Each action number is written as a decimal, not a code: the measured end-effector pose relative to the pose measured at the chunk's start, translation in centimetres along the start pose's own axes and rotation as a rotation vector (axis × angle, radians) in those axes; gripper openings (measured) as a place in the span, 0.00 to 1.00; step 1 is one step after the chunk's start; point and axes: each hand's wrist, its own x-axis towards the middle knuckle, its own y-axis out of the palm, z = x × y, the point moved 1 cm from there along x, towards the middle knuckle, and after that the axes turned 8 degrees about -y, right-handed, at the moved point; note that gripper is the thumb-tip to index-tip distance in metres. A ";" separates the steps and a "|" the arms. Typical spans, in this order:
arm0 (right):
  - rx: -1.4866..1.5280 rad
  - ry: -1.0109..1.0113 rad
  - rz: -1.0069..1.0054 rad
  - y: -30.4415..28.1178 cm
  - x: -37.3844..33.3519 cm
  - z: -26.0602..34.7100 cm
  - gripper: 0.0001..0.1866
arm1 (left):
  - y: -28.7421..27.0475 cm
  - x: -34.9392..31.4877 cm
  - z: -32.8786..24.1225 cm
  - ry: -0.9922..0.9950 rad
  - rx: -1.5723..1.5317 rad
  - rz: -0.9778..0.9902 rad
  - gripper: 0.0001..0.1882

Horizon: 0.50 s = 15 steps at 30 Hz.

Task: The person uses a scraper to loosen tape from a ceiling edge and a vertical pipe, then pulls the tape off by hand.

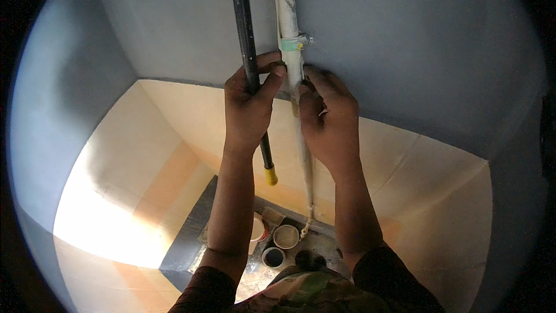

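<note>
A white pipe (pixel 286 8) runs down the grey wall in front of me, with a pale green band (pixel 290 44) around it just above my hands. My left hand (pixel 250 104) is closed around a black rod (pixel 243 29) with yellow ends, which slants down past my wrist. The thumb and forefinger of that hand come together at the pipe's left side. My right hand (pixel 333 110) is at the pipe's right side, fingers bent and pressed together against it. Whatever its fingertips may pinch is hidden.
Below, a round pale container (pixel 286 236), a dark-filled pot (pixel 273 257) and a white bucket (pixel 257 229) stand close together by the wall. Cream tiles (pixel 399 168) cover the lower walls. Bright light falls on the left tiles (pixel 110 203).
</note>
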 end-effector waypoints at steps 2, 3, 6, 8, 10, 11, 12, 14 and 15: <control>0.099 0.072 -0.048 0.2 -0.2 -0.1 0.12 | -0.1 0.4 0.4 0.036 -0.012 0.034 0.12; 0.117 0.119 -0.069 0.6 -0.3 0.0 0.10 | -0.1 0.1 0.3 0.039 -0.010 0.038 0.13; 0.038 0.079 -0.179 1.6 -0.6 -0.7 0.08 | 0.1 0.4 0.2 0.032 0.004 0.042 0.13; -0.028 0.032 -0.226 2.1 -0.7 -1.0 0.08 | 0.0 0.5 0.4 0.058 0.024 0.053 0.13; -0.063 0.029 -0.235 2.4 -0.4 -0.6 0.07 | -0.3 0.8 0.6 0.070 0.052 0.060 0.13; -0.125 0.003 -0.207 2.2 -0.3 -0.4 0.07 | -0.3 0.6 0.5 0.056 0.061 0.068 0.13; -0.187 -0.022 -0.179 2.0 -0.1 -0.3 0.08 | -0.4 0.5 0.6 0.041 0.070 0.076 0.13; -0.282 -0.058 -0.136 1.7 0.1 -0.1 0.08 | -0.5 0.6 1.2 0.049 0.033 0.084 0.12; -0.314 -0.068 -0.120 1.6 0.3 -0.1 0.08 | -0.5 0.7 1.5 0.052 0.014 0.088 0.12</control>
